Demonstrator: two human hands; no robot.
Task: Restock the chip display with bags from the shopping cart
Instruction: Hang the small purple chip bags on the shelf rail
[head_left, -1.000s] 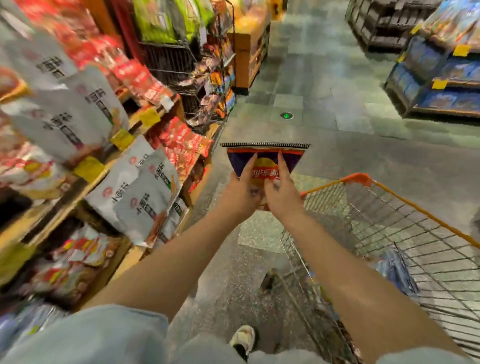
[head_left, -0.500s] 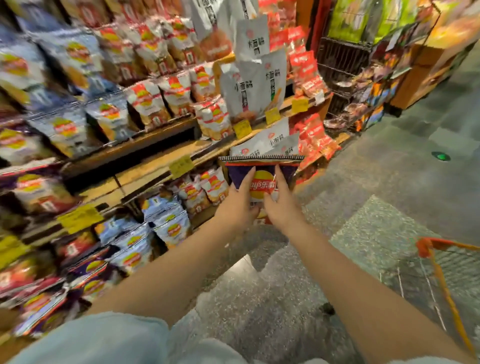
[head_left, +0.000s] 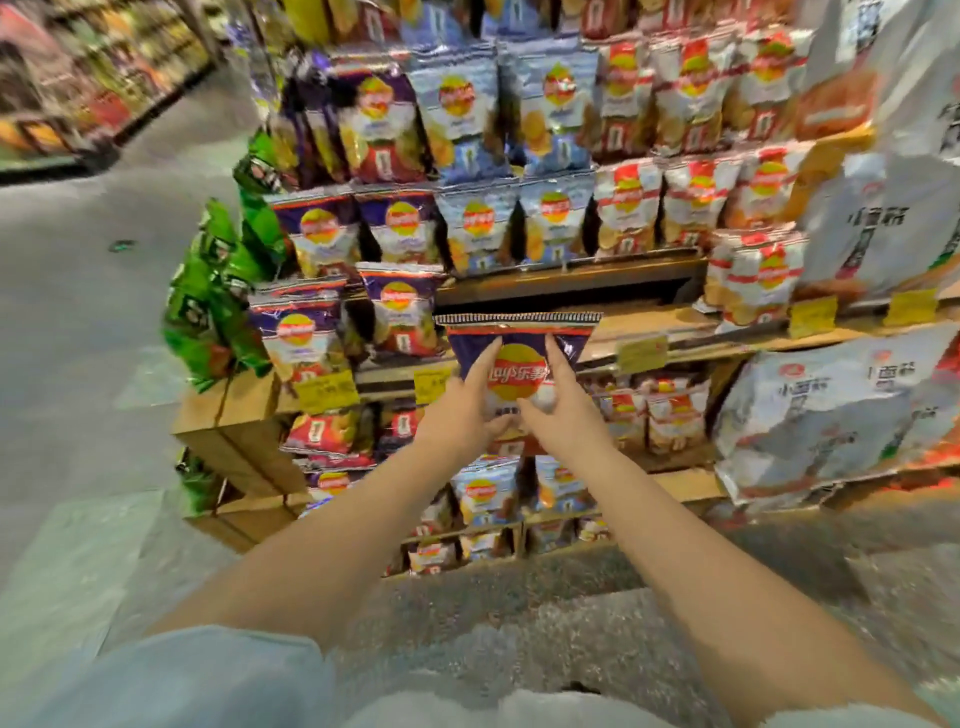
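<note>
Head view: left hand (head_left: 462, 415) and right hand (head_left: 563, 415) apparently grip purple chip bag (head_left: 519, 348) upright between them.

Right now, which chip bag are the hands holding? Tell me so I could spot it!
Find the big wooden chip display full of bags. In front of its bare middle shelf, the left hand and right hand hold up one purple chip bag. It alone hangs in the air, off every shelf.

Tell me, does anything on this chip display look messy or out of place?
Yes. The green bags at the display's left end lean and spill outward at odd angles, unlike the upright rows. A bare stretch of wooden shelf gapes behind the purple bag both hands hold.
</note>
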